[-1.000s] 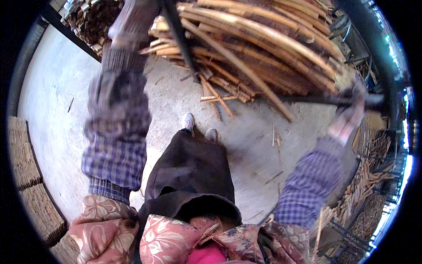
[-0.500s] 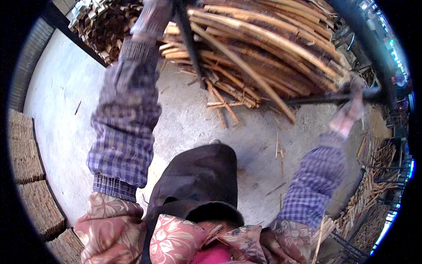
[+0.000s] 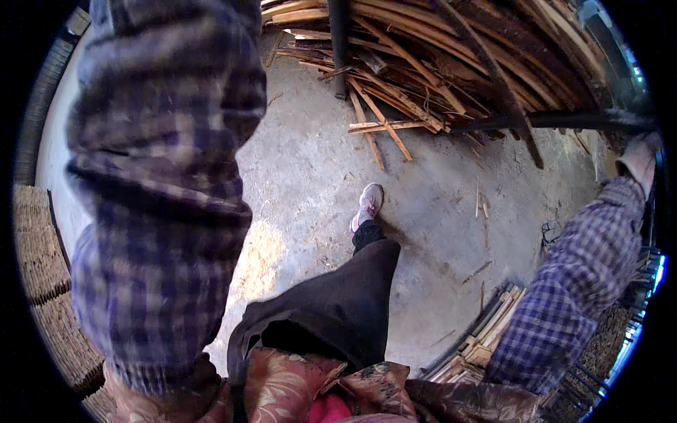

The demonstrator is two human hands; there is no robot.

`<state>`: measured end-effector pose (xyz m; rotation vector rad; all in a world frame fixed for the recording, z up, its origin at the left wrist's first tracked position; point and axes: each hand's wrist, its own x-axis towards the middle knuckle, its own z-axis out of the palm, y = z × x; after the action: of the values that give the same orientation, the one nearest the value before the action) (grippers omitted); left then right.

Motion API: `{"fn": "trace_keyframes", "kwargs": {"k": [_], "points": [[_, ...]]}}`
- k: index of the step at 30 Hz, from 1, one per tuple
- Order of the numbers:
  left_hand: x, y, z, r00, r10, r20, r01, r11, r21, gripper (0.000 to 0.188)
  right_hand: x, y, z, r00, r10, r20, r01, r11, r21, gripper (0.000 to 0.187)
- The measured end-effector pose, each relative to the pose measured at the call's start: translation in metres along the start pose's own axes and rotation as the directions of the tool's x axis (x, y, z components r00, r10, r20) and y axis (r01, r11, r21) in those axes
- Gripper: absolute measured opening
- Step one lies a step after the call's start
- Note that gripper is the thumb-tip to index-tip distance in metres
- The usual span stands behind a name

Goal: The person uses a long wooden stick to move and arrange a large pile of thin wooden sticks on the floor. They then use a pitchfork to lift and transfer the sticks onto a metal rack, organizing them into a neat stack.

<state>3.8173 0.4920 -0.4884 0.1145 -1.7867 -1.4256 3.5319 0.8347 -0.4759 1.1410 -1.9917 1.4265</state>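
My left arm, in a blue checked sleeve, reaches up across the left side, and its hand lies beyond the upper edge of the picture. Far out at the right rim is my right hand, close to the end of a dark metal bar. Its fingers are too dim and bent by the rim to show whether they grip the bar. Long wood strips lie heaped on the rack ahead of me. One dark strip slants down over the bar toward me.
Short wood pieces stick out below the rack beside an upright black post. Stacked brown sheets line the left rim. More cut strips lie at lower right. My shoe is on the concrete floor, with splinters about.
My left arm has come up closer to the camera, and its hand has left the view. The right hand has shifted outward to the right. My shoe now shows, and the heap sits higher.
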Motion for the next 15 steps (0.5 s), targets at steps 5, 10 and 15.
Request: {"fn": "trace_keyframes", "kwargs": {"k": [5,10,15], "points": [[0.067,0.003,-0.005,0.999,-0.052,0.005,0.051,0.996,0.072,0.024,0.001,0.024,-0.006,0.731,0.659,-0.174,-0.478,0.678,0.559,0.036],[0.114,0.025,0.013,0.996,-0.079,0.046,0.072,0.986,0.149,0.025,-0.015,-0.046,-0.015,0.680,0.657,-0.324,-0.415,0.710,0.569,0.038],[0.104,0.040,-0.001,0.994,-0.080,0.080,0.082,0.996,-0.020,0.030,-0.037,-0.073,0.008,0.617,0.657,-0.433,-0.295,0.703,0.647,0.050]]}}
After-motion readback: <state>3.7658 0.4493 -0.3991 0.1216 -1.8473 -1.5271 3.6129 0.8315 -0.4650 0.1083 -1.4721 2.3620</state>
